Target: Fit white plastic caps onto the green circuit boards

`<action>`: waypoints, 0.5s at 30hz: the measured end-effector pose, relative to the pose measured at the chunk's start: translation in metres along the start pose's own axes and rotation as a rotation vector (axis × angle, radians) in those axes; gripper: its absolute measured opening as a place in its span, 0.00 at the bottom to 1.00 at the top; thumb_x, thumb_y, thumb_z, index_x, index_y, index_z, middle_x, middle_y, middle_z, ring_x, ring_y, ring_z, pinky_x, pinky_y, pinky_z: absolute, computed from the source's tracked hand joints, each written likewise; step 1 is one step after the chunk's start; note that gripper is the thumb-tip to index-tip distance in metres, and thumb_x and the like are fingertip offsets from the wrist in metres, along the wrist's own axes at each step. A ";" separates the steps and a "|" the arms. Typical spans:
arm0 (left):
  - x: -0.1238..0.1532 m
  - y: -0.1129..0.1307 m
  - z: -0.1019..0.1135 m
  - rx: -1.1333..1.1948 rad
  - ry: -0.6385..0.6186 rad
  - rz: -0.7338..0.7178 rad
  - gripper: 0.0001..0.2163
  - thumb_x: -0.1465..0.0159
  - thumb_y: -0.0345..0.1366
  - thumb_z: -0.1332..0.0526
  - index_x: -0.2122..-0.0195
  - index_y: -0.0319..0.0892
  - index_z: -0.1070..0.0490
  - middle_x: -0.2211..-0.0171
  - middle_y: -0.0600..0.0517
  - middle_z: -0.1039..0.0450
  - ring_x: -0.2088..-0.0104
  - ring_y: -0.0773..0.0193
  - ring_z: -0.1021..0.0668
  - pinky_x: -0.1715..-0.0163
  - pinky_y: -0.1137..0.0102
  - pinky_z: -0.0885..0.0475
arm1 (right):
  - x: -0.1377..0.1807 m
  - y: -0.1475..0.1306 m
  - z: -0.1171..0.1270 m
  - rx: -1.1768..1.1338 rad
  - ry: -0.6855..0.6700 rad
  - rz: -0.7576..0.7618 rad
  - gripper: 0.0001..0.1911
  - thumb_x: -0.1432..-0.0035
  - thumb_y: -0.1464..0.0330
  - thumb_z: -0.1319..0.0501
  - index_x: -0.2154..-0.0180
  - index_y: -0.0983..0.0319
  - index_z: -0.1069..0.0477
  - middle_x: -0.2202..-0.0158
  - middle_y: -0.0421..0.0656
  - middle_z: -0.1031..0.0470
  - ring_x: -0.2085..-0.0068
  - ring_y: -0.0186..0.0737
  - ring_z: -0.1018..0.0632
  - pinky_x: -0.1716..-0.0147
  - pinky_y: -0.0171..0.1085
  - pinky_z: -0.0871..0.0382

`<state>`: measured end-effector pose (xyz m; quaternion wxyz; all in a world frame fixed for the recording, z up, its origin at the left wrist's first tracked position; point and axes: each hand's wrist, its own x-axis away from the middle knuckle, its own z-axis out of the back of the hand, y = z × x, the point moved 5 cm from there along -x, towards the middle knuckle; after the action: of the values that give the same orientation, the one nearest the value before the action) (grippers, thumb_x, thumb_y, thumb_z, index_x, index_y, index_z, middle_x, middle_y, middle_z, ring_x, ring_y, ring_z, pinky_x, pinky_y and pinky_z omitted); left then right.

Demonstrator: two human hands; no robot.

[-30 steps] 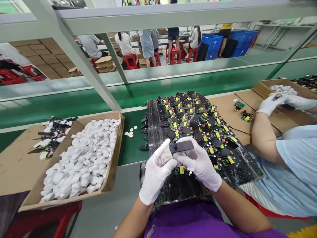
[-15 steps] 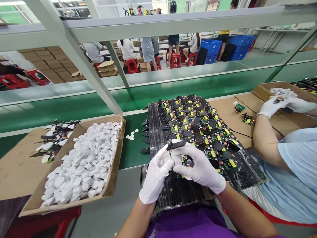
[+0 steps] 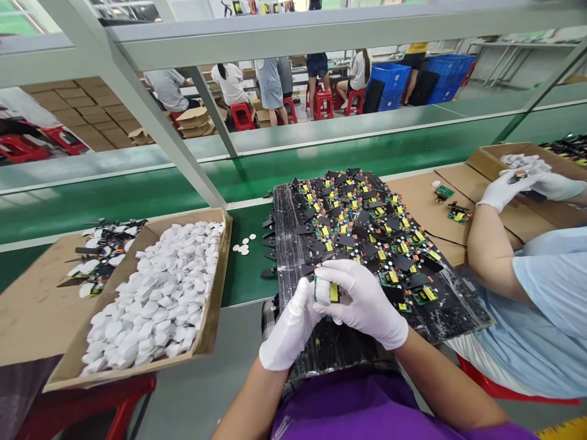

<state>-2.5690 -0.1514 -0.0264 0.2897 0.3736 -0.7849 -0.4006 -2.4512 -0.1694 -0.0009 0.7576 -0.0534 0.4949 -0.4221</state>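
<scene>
Both my hands wear white gloves and meet over the near end of a black tray (image 3: pixel 293 214). My right hand (image 3: pixel 362 302) is closed on a small green circuit board (image 3: pixel 331 292) with a yellow part on it. My left hand (image 3: pixel 291 327) is curled beside it, thumb touching the board's left edge. Several more green circuit boards (image 3: pixel 367 232) with black covers lie heaped on the tray just beyond my hands.
A cardboard box (image 3: pixel 213 299) full of white round discs (image 3: pixel 156 293) stands at the left. A few loose discs (image 3: pixel 241 246) lie on the green belt. At the right a co-worker's gloved hands (image 3: pixel 509 186) work over another cardboard box (image 3: pixel 486 162). People sit on red stools behind.
The piece in my hands has been turned: a black cover faced up before, now the green board with its yellow part shows. My hands dropped slightly toward me.
</scene>
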 end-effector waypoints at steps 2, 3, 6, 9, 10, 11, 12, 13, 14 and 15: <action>-0.002 -0.005 0.001 -0.002 0.066 0.002 0.24 0.38 0.57 0.40 0.77 0.41 0.36 0.75 0.54 0.37 0.71 0.66 0.34 0.64 0.70 0.31 | 0.000 -0.002 -0.001 0.050 -0.012 -0.002 0.19 0.39 0.59 0.35 0.50 0.60 0.29 0.52 0.49 0.23 0.52 0.45 0.22 0.52 0.44 0.26; -0.003 -0.007 0.002 0.010 0.103 0.001 0.23 0.39 0.56 0.38 0.77 0.41 0.35 0.75 0.55 0.37 0.71 0.66 0.34 0.63 0.70 0.31 | 0.000 -0.003 -0.002 0.053 -0.020 -0.004 0.18 0.39 0.60 0.35 0.50 0.60 0.28 0.52 0.49 0.23 0.51 0.44 0.22 0.52 0.44 0.26; -0.006 -0.013 0.001 0.088 0.167 0.016 0.20 0.41 0.54 0.34 0.74 0.41 0.32 0.74 0.55 0.36 0.69 0.66 0.31 0.62 0.70 0.29 | -0.001 -0.002 -0.004 0.029 -0.077 -0.005 0.19 0.41 0.61 0.34 0.50 0.60 0.29 0.51 0.49 0.24 0.49 0.45 0.23 0.49 0.45 0.27; -0.007 -0.015 0.001 0.191 0.223 0.042 0.19 0.42 0.53 0.33 0.73 0.41 0.30 0.74 0.54 0.34 0.66 0.65 0.28 0.62 0.71 0.27 | 0.001 0.000 -0.008 -0.003 -0.123 -0.013 0.28 0.44 0.56 0.31 0.46 0.60 0.32 0.48 0.51 0.25 0.46 0.48 0.24 0.47 0.47 0.27; -0.007 -0.015 0.001 0.219 0.235 0.050 0.19 0.42 0.53 0.33 0.71 0.41 0.28 0.73 0.53 0.32 0.65 0.64 0.27 0.61 0.70 0.27 | 0.002 0.002 -0.008 -0.012 -0.117 -0.020 0.30 0.44 0.55 0.32 0.45 0.60 0.33 0.47 0.51 0.26 0.46 0.48 0.24 0.48 0.47 0.27; -0.007 -0.015 0.001 0.233 0.239 0.053 0.19 0.41 0.54 0.34 0.69 0.41 0.27 0.72 0.52 0.31 0.64 0.63 0.26 0.60 0.70 0.27 | 0.003 0.002 -0.009 -0.020 -0.103 -0.028 0.29 0.43 0.55 0.32 0.44 0.60 0.34 0.47 0.51 0.25 0.46 0.48 0.24 0.48 0.47 0.27; -0.007 -0.014 0.001 0.234 0.234 0.050 0.18 0.40 0.54 0.35 0.67 0.41 0.26 0.71 0.52 0.30 0.63 0.62 0.25 0.59 0.70 0.27 | 0.004 0.003 -0.009 -0.029 -0.088 -0.035 0.28 0.42 0.56 0.33 0.44 0.59 0.34 0.48 0.51 0.25 0.47 0.47 0.24 0.49 0.46 0.26; -0.007 -0.014 0.001 0.229 0.229 0.041 0.18 0.41 0.53 0.34 0.65 0.41 0.25 0.70 0.51 0.29 0.62 0.62 0.25 0.59 0.69 0.26 | 0.004 0.003 -0.009 -0.041 -0.077 -0.041 0.26 0.40 0.58 0.34 0.44 0.59 0.35 0.48 0.50 0.25 0.47 0.46 0.23 0.50 0.45 0.26; -0.006 -0.013 0.002 0.217 0.224 0.031 0.18 0.41 0.52 0.33 0.65 0.41 0.25 0.70 0.52 0.28 0.63 0.62 0.25 0.59 0.70 0.26 | 0.004 0.002 -0.009 -0.057 -0.076 -0.045 0.25 0.40 0.60 0.34 0.44 0.58 0.35 0.48 0.50 0.25 0.47 0.46 0.24 0.49 0.45 0.26; -0.006 -0.014 0.002 0.202 0.225 0.023 0.17 0.42 0.51 0.32 0.65 0.41 0.24 0.71 0.52 0.28 0.64 0.63 0.25 0.59 0.70 0.26 | 0.003 0.001 -0.009 -0.077 -0.079 -0.048 0.25 0.40 0.61 0.34 0.44 0.58 0.35 0.48 0.50 0.26 0.46 0.46 0.24 0.49 0.45 0.27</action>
<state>-2.5626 -0.1511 -0.0404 0.3415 0.4346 -0.7878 -0.2719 -2.4572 -0.1676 -0.0086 0.7637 -0.1109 0.4790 -0.4184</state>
